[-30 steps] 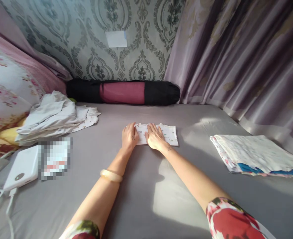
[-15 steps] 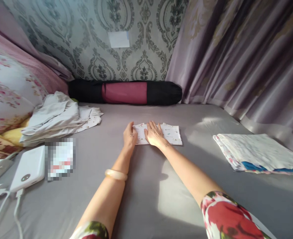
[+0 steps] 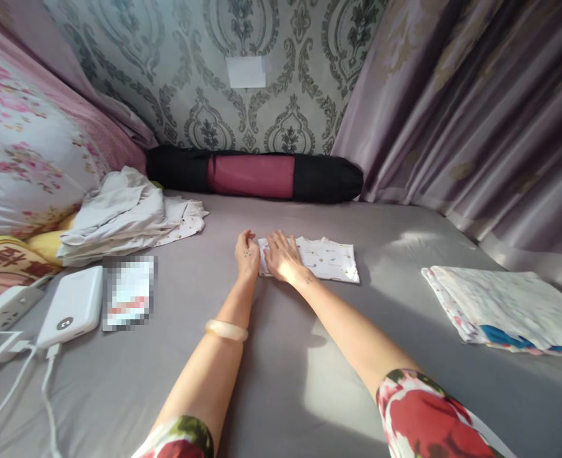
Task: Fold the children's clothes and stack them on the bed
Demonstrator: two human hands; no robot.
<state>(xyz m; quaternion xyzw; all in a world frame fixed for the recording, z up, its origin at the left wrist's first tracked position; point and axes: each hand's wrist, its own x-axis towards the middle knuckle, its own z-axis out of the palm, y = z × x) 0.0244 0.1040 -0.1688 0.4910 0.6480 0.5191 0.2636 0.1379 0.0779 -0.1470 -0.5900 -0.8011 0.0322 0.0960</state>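
A small folded white cloth garment (image 3: 331, 259) with a sparse print of tiny motifs lies flat on the grey sheet. My right hand (image 3: 283, 256) is open and pressed palm-down over its left part, fingers pointing away from me. At the garment's left edge my left hand (image 3: 247, 256) rests on its side, fingers loosely curled and apart, with nothing visible in them. A pale bangle (image 3: 226, 331) circles my left forearm. The cloth beneath my right palm is hidden.
A stack of folded cloths (image 3: 514, 305) lies to the right, a crumpled pile of pale clothes (image 3: 123, 210) to the left. A black and maroon roll bag (image 3: 252, 175) lies along the wall. A white power bank (image 3: 73, 302), cables and a power strip (image 3: 6, 308) sit at left.
My right hand has slid left across the garment toward my left hand, uncovering more of its right part. The view has shifted slightly left.
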